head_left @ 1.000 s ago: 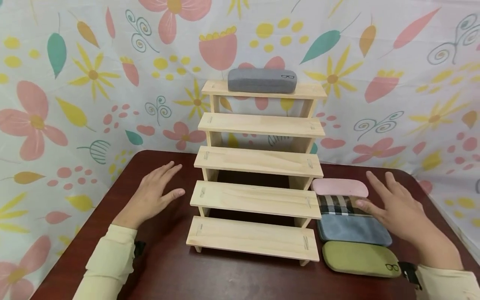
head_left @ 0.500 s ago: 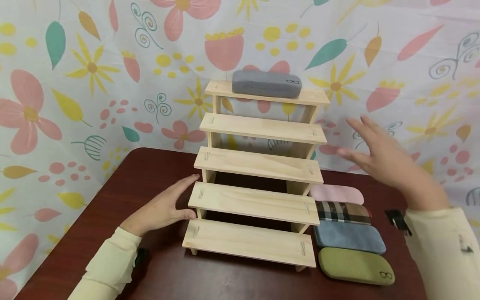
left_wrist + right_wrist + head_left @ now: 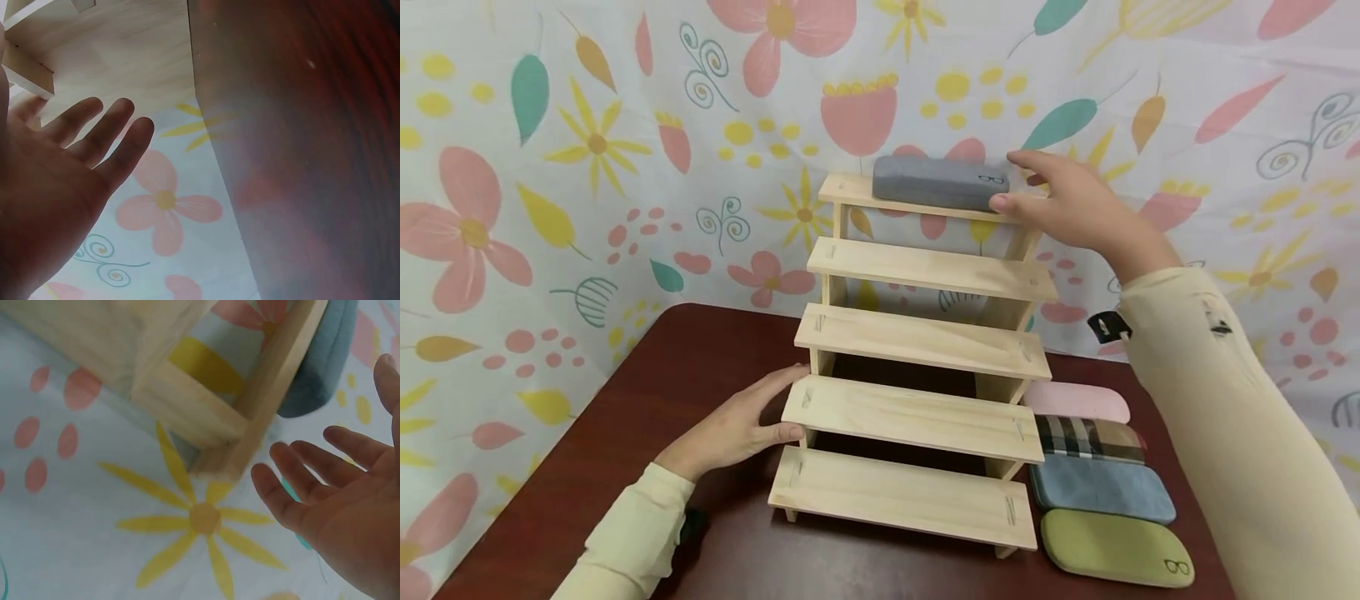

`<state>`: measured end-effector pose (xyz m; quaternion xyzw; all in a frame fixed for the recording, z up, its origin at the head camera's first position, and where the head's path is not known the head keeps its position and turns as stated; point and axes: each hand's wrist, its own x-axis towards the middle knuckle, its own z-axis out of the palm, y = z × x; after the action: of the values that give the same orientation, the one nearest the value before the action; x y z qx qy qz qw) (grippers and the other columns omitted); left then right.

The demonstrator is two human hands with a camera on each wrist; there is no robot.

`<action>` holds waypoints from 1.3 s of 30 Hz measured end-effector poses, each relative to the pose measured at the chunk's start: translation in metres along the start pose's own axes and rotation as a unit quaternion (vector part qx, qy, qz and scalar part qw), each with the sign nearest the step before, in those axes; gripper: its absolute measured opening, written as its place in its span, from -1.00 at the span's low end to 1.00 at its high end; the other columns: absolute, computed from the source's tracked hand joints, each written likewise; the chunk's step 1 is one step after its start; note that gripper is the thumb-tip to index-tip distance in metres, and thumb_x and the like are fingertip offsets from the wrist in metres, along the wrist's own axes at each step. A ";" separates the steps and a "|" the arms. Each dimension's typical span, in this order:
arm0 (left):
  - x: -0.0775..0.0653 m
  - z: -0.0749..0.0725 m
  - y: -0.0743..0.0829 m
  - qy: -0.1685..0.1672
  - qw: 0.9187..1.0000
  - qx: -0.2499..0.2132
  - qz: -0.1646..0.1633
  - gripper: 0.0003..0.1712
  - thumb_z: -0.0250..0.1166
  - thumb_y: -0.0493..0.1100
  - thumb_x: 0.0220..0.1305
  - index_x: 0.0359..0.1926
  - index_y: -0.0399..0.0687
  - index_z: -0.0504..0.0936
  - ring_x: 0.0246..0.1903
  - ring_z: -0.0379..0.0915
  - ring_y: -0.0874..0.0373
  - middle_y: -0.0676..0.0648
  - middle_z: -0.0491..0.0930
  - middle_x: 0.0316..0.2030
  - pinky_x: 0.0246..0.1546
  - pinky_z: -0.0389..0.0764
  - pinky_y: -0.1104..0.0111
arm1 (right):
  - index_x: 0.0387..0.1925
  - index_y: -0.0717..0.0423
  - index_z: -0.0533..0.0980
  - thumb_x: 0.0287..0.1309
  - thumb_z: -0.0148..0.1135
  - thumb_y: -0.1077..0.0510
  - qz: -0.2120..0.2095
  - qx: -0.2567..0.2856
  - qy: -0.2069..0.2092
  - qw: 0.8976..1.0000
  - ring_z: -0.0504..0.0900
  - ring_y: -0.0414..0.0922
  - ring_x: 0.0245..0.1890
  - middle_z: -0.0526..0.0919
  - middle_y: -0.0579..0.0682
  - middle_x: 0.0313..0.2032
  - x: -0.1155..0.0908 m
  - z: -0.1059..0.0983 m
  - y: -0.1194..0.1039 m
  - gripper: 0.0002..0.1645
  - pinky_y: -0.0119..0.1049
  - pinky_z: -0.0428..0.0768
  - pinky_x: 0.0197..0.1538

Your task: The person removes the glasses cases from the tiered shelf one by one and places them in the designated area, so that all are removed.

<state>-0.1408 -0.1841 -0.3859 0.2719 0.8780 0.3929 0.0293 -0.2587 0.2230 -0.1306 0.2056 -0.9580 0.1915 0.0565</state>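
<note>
A five-step wooden rack point(image 3: 917, 410) stands in the middle of the head view. On its top step lies a grey glasses case point(image 3: 936, 182) with a small glasses print at its right end. My right hand point(image 3: 1067, 204) is at that end, thumb in front and fingers spread behind. In the right wrist view, the fingers point(image 3: 281, 494) stay a little apart from the case point(image 3: 322, 369). My left hand point(image 3: 737, 429) is at the rack's left side by the second step, with fingertips at its edge; the left wrist view shows its fingers point(image 3: 128, 153) extended.
Right of the rack, front to back, lie a green glasses case point(image 3: 1116, 547), a blue case point(image 3: 1105, 489), a plaid case point(image 3: 1093, 439) and a pink case point(image 3: 1078, 402). The dark red table point(image 3: 722, 342) meets a floral cloth backdrop point(image 3: 647, 225).
My right hand has risen from above the cases on the right to the grey glasses case on the top step. My left hand has moved right to the rack's side.
</note>
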 end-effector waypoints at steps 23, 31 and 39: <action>0.015 0.014 -0.004 -0.005 0.999 -0.051 -0.008 -0.14 0.40 0.12 0.30 0.47 0.56 0.12 0.39 0.19 0.03 0.10 0.33 0.36 0.28 0.25 -0.11 | 0.51 0.17 0.23 0.21 0.39 -0.16 0.054 0.048 -0.007 0.997 0.48 0.09 0.07 0.45 0.29 0.25 0.034 -0.001 0.031 -0.01 -0.34 0.43 -0.11; 0.019 0.012 -0.005 -0.008 0.999 -0.045 -0.014 -0.15 0.39 0.16 0.29 0.46 0.60 0.10 0.37 0.21 0.00 0.07 0.34 0.35 0.26 0.28 -0.11 | 0.48 0.13 0.29 0.24 0.37 -0.15 0.059 0.018 0.007 0.998 0.48 0.01 -0.13 0.52 0.24 0.14 0.023 -0.011 0.045 -0.10 -0.38 0.44 -0.28; 0.018 0.009 -0.007 -0.005 0.999 -0.036 -0.022 -0.14 0.40 0.13 0.30 0.46 0.62 0.09 0.30 0.31 -0.03 0.01 0.42 0.29 0.21 0.33 -0.10 | 0.49 0.21 0.24 0.27 0.33 -0.15 0.080 0.006 0.008 0.997 0.45 0.12 0.08 0.45 0.32 0.25 0.014 -0.019 0.060 -0.07 -0.18 0.37 -0.03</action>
<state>-0.1566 -0.1730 -0.3946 0.2535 0.8690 0.4218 0.0518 -0.2961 0.2760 -0.1315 0.1273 -0.9698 0.2024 0.0476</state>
